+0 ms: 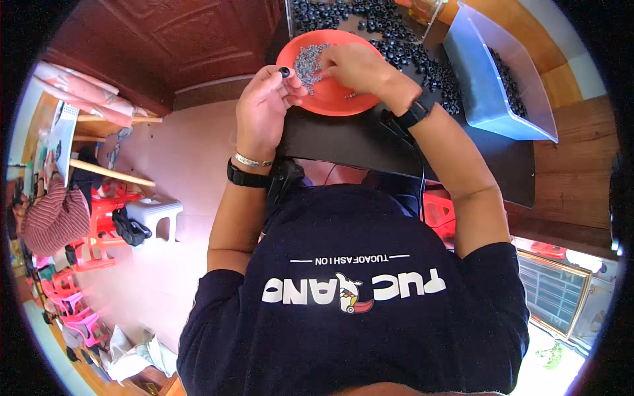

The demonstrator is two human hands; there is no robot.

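Note:
My left hand (263,105) is closed at the left rim of a round orange-red plastic plate (333,107), pinching a small round black part (284,71) between thumb and forefinger. On the plate lies a heap of tiny silver-grey metal pieces (306,64), too small to name exactly. Over the plate, my right hand (356,68) reaches in from the right with its bent fingertips down among those pieces. The fingertips are drawn together, and whatever they grip is hidden.
Many loose black round parts (417,58) cover the dark table (317,142) behind and right of the plate. A translucent blue-white bin (472,89) with more black parts stands tilted at the right. Stools, one a grey-white stool (155,211), stand on the floor at left.

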